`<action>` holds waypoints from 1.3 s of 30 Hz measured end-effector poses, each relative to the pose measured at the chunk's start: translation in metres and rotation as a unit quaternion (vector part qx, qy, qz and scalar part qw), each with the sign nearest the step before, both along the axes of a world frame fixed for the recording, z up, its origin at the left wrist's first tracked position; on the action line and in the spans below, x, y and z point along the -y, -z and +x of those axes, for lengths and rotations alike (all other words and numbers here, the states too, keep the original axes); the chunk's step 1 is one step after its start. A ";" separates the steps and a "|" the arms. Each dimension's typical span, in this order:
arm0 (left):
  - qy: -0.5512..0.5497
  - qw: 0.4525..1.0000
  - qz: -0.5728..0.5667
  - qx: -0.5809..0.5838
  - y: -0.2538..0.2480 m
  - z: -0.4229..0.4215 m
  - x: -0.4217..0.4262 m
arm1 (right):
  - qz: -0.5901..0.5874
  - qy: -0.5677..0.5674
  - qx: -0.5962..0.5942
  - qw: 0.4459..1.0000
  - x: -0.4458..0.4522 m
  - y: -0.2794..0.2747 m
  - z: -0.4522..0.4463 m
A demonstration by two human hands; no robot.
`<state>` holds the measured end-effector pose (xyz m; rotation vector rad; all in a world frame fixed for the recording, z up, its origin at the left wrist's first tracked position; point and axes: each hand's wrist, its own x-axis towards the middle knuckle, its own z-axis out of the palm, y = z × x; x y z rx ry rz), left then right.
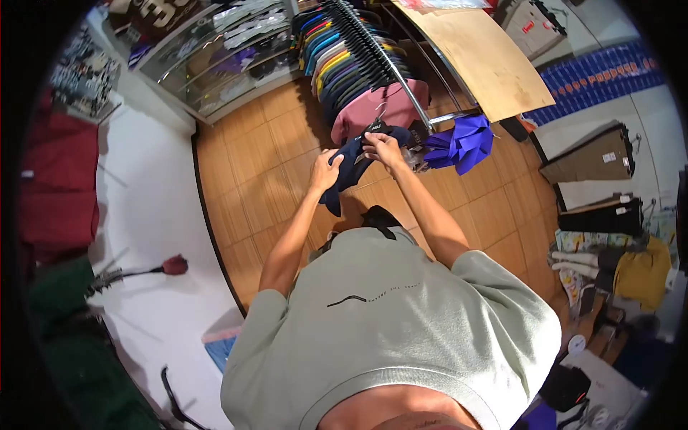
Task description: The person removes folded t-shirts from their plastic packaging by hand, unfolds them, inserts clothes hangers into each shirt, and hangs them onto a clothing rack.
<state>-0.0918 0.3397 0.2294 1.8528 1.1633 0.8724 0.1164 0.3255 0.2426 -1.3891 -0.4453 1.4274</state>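
A navy garment [349, 169] hangs between my two hands, in front of the clothes rail. My left hand [327, 170] grips its left side, with the thumb lying on top of the cloth. At the neck area, my right hand [385, 150] pinches the fabric close to a black hanger [376, 126] with white lettering. The hanger's metal hook points up over a pink shirt [380, 107]. My right fingertips partly hide the neckline, so I cannot tell whether they also touch the hanger.
A metal clothes rail [401, 80] carries many coloured shirts. Beside it are a brown board [487, 61] and a purple folded bundle [462, 145]. A glass display case [215, 61] stands at the back left. Trousers [591, 159] hang on the right wall, above wooden-tile flooring [494, 222].
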 end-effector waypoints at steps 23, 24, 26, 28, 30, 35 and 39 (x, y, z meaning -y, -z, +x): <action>0.167 0.980 -0.016 -0.106 0.059 0.069 -0.138 | -0.120 0.211 -0.064 0.968 -0.129 0.115 0.058; 0.170 0.980 -0.020 -0.107 0.059 0.073 -0.141 | -0.124 0.214 -0.065 0.967 -0.132 0.116 0.061; 0.174 0.975 0.010 -0.135 0.054 0.081 -0.146 | -0.123 0.226 -0.041 0.965 -0.137 0.107 0.067; 0.179 0.974 0.015 -0.134 0.050 0.090 -0.152 | -0.124 0.234 -0.044 0.963 -0.141 0.103 0.074; 0.184 0.974 0.023 -0.133 0.047 0.096 -0.160 | -0.096 0.231 -0.054 0.967 -0.145 0.105 0.081; 0.195 0.973 -0.010 -0.126 0.036 0.100 -0.170 | -0.088 0.225 -0.050 0.969 -0.156 0.093 0.086; 0.196 0.973 -0.011 -0.123 0.027 0.096 -0.169 | -0.060 0.215 -0.039 0.974 -0.159 0.083 0.085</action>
